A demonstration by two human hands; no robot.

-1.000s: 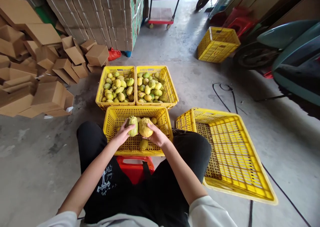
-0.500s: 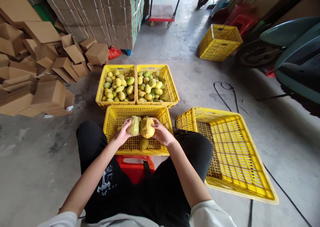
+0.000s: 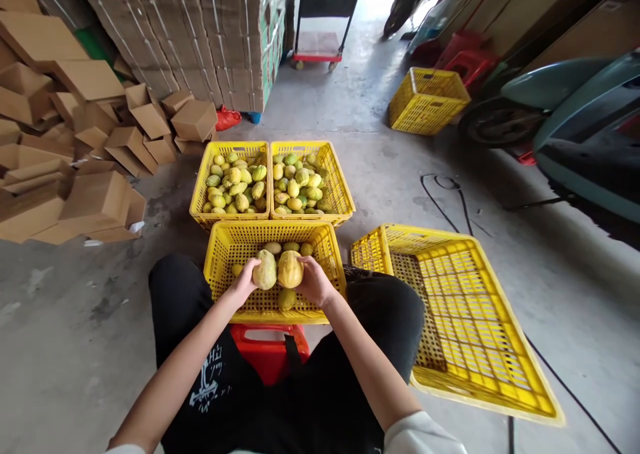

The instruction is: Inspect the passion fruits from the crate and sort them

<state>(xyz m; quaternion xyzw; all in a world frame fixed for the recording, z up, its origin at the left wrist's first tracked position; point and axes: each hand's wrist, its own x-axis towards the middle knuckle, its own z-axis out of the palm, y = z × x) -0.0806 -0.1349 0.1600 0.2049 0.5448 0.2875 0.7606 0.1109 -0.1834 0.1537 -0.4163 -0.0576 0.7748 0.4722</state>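
Note:
My left hand (image 3: 246,282) is closed round a pale green, ribbed, melon-like fruit (image 3: 265,270). A yellower fruit (image 3: 291,269) of the same kind is in my right hand (image 3: 314,282), its thumb on the upper side. Both fruits are held up side by side with a narrow gap between them. Below them is a yellow plastic crate (image 3: 225,307) between my knees. On its floor lie several more fruits, among them a small greenish one (image 3: 287,299) at the near side and a few along the far side, partly hidden by the held pair.
Two yellow crates (image 3: 195,204) full of similar fruits stand just beyond. A large tilted crate (image 3: 480,321) is at my right, a red stool (image 3: 270,354) below. Cardboard boxes (image 3: 95,194) pile up left; a scooter (image 3: 575,101) and cable (image 3: 463,207) are right.
The two fruits have turned a little in my hands and moved slightly apart. More of the fruits on the crate's far side now shows. The camera view has tilted up slightly.

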